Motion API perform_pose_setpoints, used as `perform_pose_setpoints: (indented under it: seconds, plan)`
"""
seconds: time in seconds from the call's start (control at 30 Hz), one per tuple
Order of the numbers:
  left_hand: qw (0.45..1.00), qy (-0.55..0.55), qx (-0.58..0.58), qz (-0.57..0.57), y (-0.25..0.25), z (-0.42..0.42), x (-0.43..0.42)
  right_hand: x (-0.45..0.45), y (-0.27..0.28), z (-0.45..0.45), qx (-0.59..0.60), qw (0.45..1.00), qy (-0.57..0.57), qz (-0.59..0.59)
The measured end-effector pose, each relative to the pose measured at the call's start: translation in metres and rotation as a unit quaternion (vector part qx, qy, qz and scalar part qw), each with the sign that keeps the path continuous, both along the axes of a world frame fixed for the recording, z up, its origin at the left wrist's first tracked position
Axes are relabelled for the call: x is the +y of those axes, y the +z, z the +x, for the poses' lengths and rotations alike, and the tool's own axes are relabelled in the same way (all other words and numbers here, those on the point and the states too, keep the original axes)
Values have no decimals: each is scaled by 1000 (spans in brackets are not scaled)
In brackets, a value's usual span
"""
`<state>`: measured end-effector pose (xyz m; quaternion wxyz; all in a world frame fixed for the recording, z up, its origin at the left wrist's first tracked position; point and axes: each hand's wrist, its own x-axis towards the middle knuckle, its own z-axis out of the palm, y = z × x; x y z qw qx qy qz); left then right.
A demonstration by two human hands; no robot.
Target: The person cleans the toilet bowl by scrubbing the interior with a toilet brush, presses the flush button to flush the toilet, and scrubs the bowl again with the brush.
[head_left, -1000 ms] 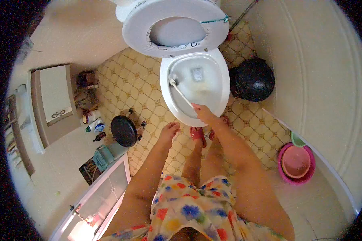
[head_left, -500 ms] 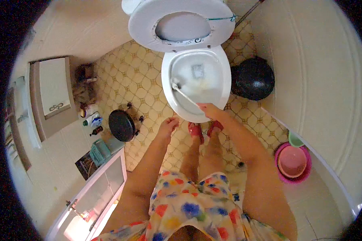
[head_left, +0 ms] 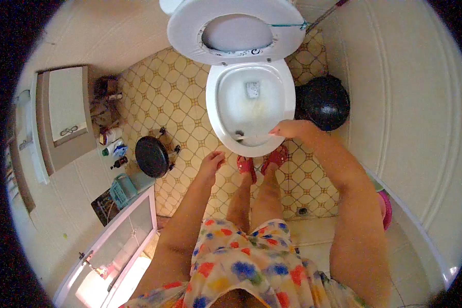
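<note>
My right hand (head_left: pixel 292 128) is closed around the end of a white-handled toilet brush (head_left: pixel 255 137) over the right front of the toilet bowl (head_left: pixel 214 126). The brush lies nearly level, and its head touches the inner wall at the bowl's front left. Left of the bowl, my left hand (head_left: pixel 212 163) hangs above the tiled floor with its fingers loosely curled and nothing visible in them. Behind the bowl the toilet seat and lid (head_left: pixel 185 31) are raised. A pale patch shows in the bottom of the bowl.
A black bin (head_left: pixel 326 102) stands close on the toilet's right. To the left are a round black stool (head_left: pixel 152 156), several bottles (head_left: pixel 113 149), a teal basket (head_left: pixel 122 191) and a cabinet (head_left: pixel 66 113). A pink basin (head_left: pixel 386 210) is partly hidden behind my right arm.
My right hand has moved right and slightly up, its elbow swinging outward. The brush head has gone from the bowl's left wall down to its front left. My left hand has barely moved.
</note>
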<state>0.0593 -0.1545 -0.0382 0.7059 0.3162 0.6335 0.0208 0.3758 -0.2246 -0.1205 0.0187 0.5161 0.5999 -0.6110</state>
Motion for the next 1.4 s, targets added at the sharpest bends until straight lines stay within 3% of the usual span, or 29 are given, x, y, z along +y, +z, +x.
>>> perform_pose_setpoints:
  seconds: [0.1, 0.2, 0.27, 0.33, 0.43, 0.53, 0.6, 0.67, 0.73, 0.8, 0.87, 0.97, 1.07, 1.2, 1.3, 1.33, 1.4]
  plan:
    - [1000, 4, 11, 9, 10, 8, 0, -21, -22, -3, 30, 999, -19, 14]
    - [1000, -3, 19, 12, 10, 13, 3, -30, -49, 16, 19, 991, 0, -135]
    - [1000, 5, 22, 13, 15, 17, 4, -9, -4, 44, 52, 991, 118, 46]
    - [1000, 10, 21, 9, 14, 16, 6, 14, 14, 54, -29, 980, 181, 81]
    - [1000, 17, 8, 4, 15, 15, 11, 32, 25, 16, -48, 992, 119, -8]
    - [999, 29, 3, 12, 20, 14, 9, 19, 5, 17, -11, 994, 83, 63]
    - [1000, 8, -3, 12, 12, 10, 9, -8, -49, 26, -40, 993, 81, 81]
    - [1000, 7, 4, 18, 16, 15, 10, 2, -41, 44, -92, 984, 129, 78]
    - [1000, 14, 13, 13, 19, 15, 8, 38, 38, 64, -159, 960, 225, 50]
    - [999, 29, 22, 2, 15, 17, 10, 40, 8, 53, -175, 960, 201, 92]
    - [998, 52, 25, 10, 16, 17, 3, 49, 28, 26, -174, 952, 237, 90]
    - [996, 86, 26, 0, 13, 18, -11, 46, 1, 21, -195, 961, 142, 134]
    - [994, 107, 20, -6, 14, 28, -21, 36, 17, 24, -161, 974, 106, 117]
    - [992, 129, 5, -11, 14, 33, -33, 62, 58, 65, -260, 921, 264, 122]
    - [991, 135, -8, 9, 23, 39, -36, 74, 95, 45, -192, 905, 350, 145]
    - [990, 139, -3, 8, 23, 38, -38, 48, 25, 32, -197, 942, 199, 186]
    - [989, 148, 5, 7, 24, 41, -40, 58, 33, 22, -194, 943, 218, 158]
